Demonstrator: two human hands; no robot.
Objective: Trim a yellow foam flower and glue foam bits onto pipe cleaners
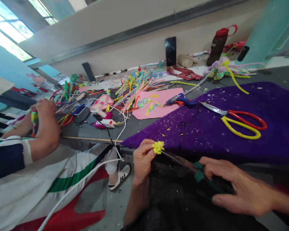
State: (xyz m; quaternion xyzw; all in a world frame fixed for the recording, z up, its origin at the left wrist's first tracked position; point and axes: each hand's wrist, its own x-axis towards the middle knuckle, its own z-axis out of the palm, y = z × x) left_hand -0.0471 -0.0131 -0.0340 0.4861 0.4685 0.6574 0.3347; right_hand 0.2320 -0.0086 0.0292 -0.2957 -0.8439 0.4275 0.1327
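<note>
Near the table's front edge, my left hand (143, 159) pinches a small yellow fuzzy tuft (158, 147), its fingertips closed at the left side. My right hand (240, 186) is wrapped round dark green-handled scissors (183, 162). Their long narrow blades point left, with the tips at the tuft's right side; whether they touch it I cannot tell. Both hands are over my dark clothing. A purple cloth (231, 147) lies beyond them, sprinkled with small clippings. On it rest larger scissors (225, 112) with one red and one yellow handle, and a blue glue gun (180, 100).
Yellow and teal clippings lie on a pink sheet (156, 112). Behind are many coloured pipe cleaners (137, 86), a propped phone (170, 51) and a dark bottle (218, 46). A white cable (84, 178) hangs at left, where another person's hands (44, 107) hold something colourful.
</note>
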